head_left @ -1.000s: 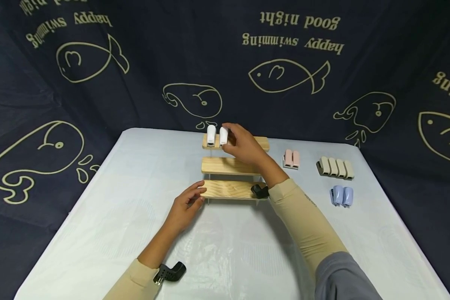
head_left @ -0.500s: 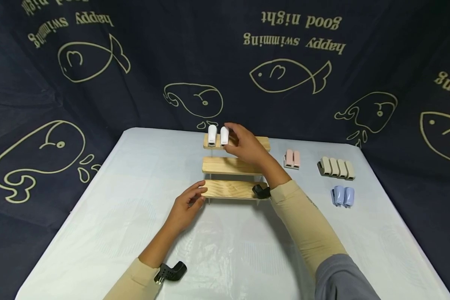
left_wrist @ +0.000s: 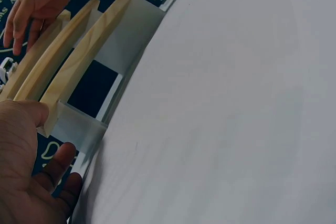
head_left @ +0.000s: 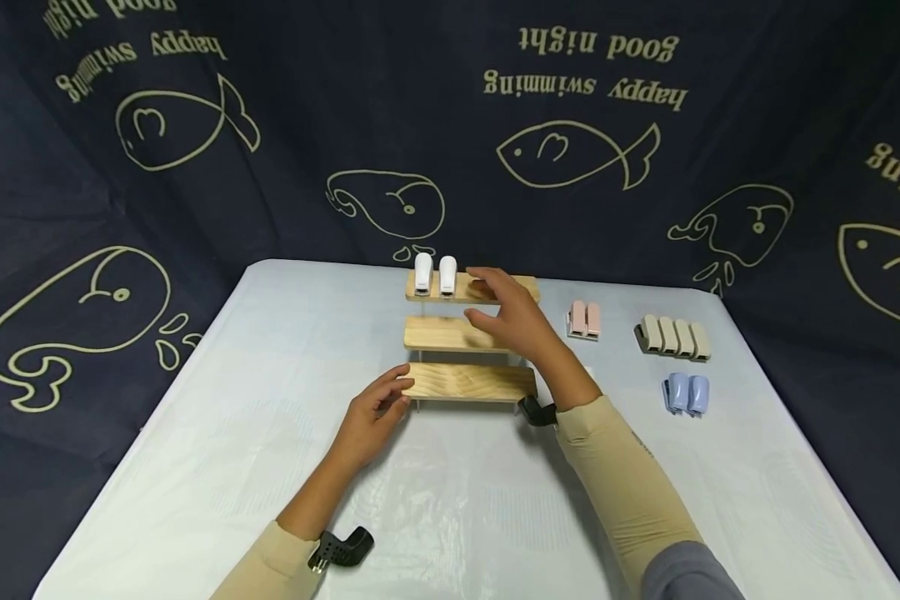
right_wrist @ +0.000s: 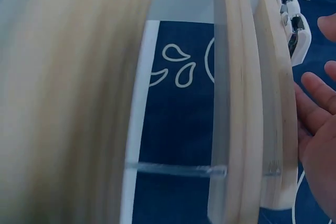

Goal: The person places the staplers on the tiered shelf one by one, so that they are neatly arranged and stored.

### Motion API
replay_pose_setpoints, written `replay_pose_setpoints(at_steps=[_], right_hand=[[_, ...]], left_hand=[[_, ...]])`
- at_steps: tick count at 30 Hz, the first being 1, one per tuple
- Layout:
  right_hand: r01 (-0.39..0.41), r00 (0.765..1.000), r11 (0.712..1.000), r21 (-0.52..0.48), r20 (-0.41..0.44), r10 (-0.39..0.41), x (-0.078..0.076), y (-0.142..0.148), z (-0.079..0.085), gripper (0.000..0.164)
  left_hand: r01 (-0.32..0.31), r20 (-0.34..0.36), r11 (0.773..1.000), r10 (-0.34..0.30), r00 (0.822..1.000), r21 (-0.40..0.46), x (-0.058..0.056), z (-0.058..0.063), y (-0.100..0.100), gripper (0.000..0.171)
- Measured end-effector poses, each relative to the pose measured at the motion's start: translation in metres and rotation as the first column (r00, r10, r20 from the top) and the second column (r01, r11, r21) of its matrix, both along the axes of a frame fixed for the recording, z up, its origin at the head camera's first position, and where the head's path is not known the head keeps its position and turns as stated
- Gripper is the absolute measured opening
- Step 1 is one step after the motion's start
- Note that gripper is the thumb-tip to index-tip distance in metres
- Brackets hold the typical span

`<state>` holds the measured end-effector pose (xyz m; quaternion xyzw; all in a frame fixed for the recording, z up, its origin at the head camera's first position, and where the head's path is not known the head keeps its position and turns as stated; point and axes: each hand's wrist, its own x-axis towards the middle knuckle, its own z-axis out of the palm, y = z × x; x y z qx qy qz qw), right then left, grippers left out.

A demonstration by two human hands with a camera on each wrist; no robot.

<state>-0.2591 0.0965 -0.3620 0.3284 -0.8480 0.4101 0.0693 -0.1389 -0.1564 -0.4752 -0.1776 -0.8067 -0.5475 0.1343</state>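
A three-tier wooden display stand point(head_left: 465, 382) with clear supports stands mid-table. On the left of its top board are two white staplers, a left one point(head_left: 423, 273) and a right one point(head_left: 447, 276), side by side. My right hand point(head_left: 523, 321) hovers just right of them over the upper boards, thumb and fingers spread and holding nothing. In the right wrist view a gap shows between its fingers and the white staplers point(right_wrist: 297, 32). My left hand point(head_left: 367, 423) touches the lowest board's left end with loosely bent fingers; its thumb point(left_wrist: 34, 113) lies against the board end.
Right of the stand lie two pink staplers point(head_left: 585, 320), a row of several beige staplers point(head_left: 672, 337) and two blue staplers point(head_left: 686, 394). A white cloth point(head_left: 270, 467) covers the table. A dark printed curtain point(head_left: 450, 100) hangs behind its back edge.
My right hand has let go of the right-hand white stapler and drawn back right and toward me. The stapler stays on the top board. My left hand stays at the lowest board.
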Motion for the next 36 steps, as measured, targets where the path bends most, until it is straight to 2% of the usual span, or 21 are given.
replay_pose_setpoints(at_steps=[2,7,10,14,18,26,28,33,36], right_hand=[[0.0,1.0,1.0,-0.029,-0.018,0.0,0.007,0.005,-0.004,0.06],[-0.004,0.997,0.998,-0.066,-0.077,-0.001,0.021,0.015,-0.012,0.055],[0.007,0.991,0.999,-0.051,-0.135,-0.014,0.03,0.022,-0.017,0.052],[0.02,0.987,0.998,-0.054,-0.161,-0.028,0.042,0.036,-0.024,0.051],[0.051,0.983,0.996,-0.067,-0.173,-0.062,0.05,0.055,-0.03,0.053],[0.167,0.969,0.984,-0.059,-0.174,-0.175,0.058,0.098,-0.043,0.054],[0.193,0.966,0.979,-0.065,-0.161,-0.201,0.06,0.109,-0.048,0.054],[0.281,0.953,0.959,-0.042,-0.108,-0.284,0.064,0.135,-0.061,0.052],[0.299,0.953,0.954,0.0,-0.054,-0.298,0.065,0.147,-0.068,0.054]], left_hand=[[-0.004,0.016,1.0,0.005,1.0,-0.005,-0.004,-0.011,-0.002,0.028],[-0.006,0.023,1.0,0.006,1.0,-0.017,-0.003,-0.01,-0.002,0.028],[0.001,0.009,1.0,-0.001,1.0,-0.005,-0.003,-0.011,-0.002,0.028],[0.004,0.001,1.0,-0.004,1.0,-0.001,-0.003,-0.011,-0.001,0.028],[-0.004,0.015,1.0,0.004,1.0,-0.007,-0.003,-0.01,0.0,0.028],[-0.021,0.011,1.0,0.021,1.0,-0.004,-0.003,-0.01,-0.001,0.028],[-0.021,0.001,1.0,0.021,1.0,-0.004,-0.002,-0.007,0.001,0.027],[0.001,-0.023,1.0,-0.001,1.0,-0.008,0.009,0.015,0.006,0.027],[0.0,-0.025,1.0,0.0,1.0,-0.013,0.013,0.025,0.008,0.026]])
